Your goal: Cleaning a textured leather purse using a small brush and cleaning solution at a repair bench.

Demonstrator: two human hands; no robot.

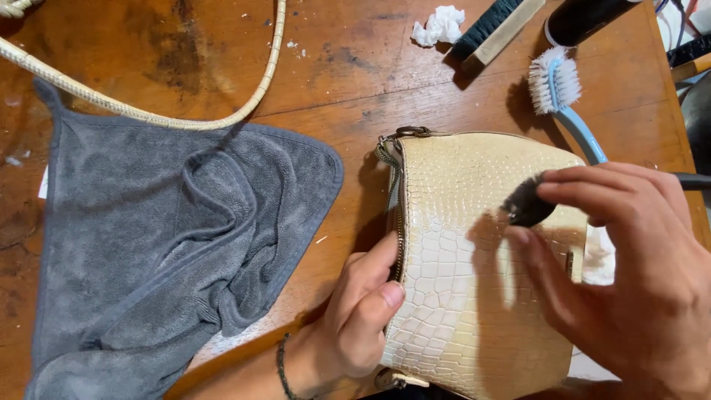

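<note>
Head view: cream scale-embossed handbag (pixel 474 259) lying flat on the wooden worktop (pixel 348 81), right of a crumpled grey towel (pixel 170 244). Left hand (pixel 363 311) gripping the bag's zipped edge, thumb on top. Right hand (pixel 629 274) pinching a small dark brush (pixel 527 204) against the bag's face. Beyond: white-bristled blue brush (pixel 559 89), crumpled tissue (pixel 439 26), cream strap (pixel 148 115).

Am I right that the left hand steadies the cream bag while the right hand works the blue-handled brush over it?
Not quite: in the head view the right hand works a small dark brush over the cream bag. The blue-handled brush lies on the table. The left hand steadies the bag.
</note>
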